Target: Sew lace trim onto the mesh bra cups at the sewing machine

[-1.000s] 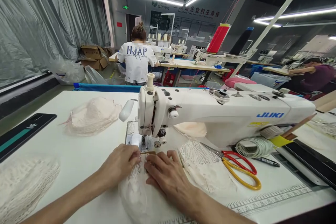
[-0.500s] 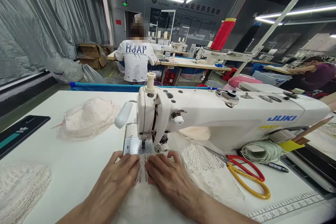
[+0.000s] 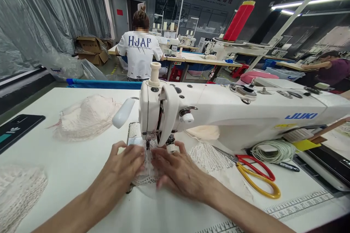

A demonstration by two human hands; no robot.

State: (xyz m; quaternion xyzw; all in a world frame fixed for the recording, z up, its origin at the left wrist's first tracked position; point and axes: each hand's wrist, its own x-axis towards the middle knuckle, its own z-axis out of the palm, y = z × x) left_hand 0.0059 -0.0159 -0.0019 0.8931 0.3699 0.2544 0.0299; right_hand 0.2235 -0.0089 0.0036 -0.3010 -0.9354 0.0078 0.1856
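A strip of white lace fabric (image 3: pixel 147 174) runs under the presser foot (image 3: pixel 148 145) of a white sewing machine (image 3: pixel 213 107). My left hand (image 3: pixel 124 165) presses the lace from the left, fingers close together and bent. On the other side my right hand (image 3: pixel 176 169) bears down on the lace, its fingertips close to the needle area and its thumb lower down. Both hands have the fabric between them, flat against the machine bed. The undersides of the fingers are hidden. To the right lies more fringed lace (image 3: pixel 210 156), beside scissors (image 3: pixel 257 176) with red and yellow handles.
Lace cups (image 3: pixel 84 118) and a knitted lace piece (image 3: pixel 20 193) lie on the left of the white table, near a phone-like black object (image 3: pixel 19 129). A cord coil (image 3: pixel 273 151) and clear ruler (image 3: pixel 299 202) are at right. A co-worker (image 3: pixel 140 54) sits ahead.
The lace has been fed further under the presser foot, and both hands have moved forward with it. A dotted lace edge now shows between them. The camera view has shifted slightly.
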